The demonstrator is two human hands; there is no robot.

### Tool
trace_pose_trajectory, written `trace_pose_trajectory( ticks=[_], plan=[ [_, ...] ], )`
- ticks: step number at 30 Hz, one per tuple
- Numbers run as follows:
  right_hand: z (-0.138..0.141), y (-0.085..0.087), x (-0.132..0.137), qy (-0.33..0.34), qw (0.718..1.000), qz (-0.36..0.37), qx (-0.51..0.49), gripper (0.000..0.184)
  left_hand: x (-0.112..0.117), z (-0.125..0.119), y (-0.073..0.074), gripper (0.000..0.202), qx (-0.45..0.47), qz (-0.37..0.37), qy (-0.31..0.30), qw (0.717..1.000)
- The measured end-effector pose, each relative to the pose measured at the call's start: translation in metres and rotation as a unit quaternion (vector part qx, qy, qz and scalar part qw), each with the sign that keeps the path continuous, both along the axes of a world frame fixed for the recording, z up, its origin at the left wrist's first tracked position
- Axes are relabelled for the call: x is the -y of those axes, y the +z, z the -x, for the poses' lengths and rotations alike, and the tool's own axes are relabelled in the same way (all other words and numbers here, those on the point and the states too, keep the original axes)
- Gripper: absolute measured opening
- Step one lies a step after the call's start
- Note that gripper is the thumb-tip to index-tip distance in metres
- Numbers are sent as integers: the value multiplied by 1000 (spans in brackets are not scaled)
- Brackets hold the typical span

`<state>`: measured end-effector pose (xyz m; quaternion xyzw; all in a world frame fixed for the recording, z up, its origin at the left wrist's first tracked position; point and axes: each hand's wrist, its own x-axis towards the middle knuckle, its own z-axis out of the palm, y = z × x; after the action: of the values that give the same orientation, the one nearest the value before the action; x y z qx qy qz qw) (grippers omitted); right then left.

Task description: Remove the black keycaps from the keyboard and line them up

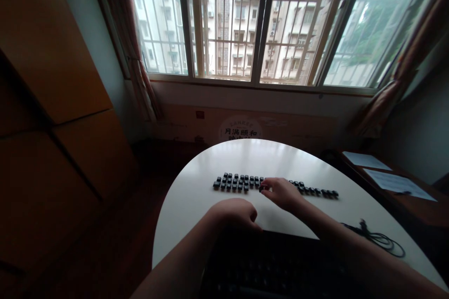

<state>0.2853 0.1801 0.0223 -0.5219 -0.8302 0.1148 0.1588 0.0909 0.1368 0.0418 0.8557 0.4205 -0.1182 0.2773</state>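
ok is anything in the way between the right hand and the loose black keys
Nothing visible: the right hand is right at the black keys. The left hand is nearer the camera, by the keyboard, and the cable lies off to the right.

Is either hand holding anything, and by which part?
The right hand has its fingers at a black keycap; pinched or just touched, I can't tell. The left hand is at the keyboard; its grip is hidden.
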Motion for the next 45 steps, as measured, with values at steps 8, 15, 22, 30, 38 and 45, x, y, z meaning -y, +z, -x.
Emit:
trace_pose_trajectory(
  ticks=[8,15,22,30,38,45],
  plan=[
    [9,-39,-8,37,998,3,-45,23,-1,0,-1,40,-3,3,-10,1000],
    [-1,-43,-15,27,995,4,-92,27,-1,0,-1,39,0,-13,-13,1000],
    [1,-46,-10,32,994,-7,-100,21,0,-1,0,41,-4,-21,-14,1000],
    [7,-50,-8,58,993,-29,-94,25,0,0,-1,42,-7,-23,-7,1000],
    [7,-53,-9,79,993,-38,-85,30,1,-2,4,44,-20,-18,-12,1000],
    [9,-55,-7,85,992,-57,-68,32,0,0,2,44,-12,-16,-21,1000]
  ],
)
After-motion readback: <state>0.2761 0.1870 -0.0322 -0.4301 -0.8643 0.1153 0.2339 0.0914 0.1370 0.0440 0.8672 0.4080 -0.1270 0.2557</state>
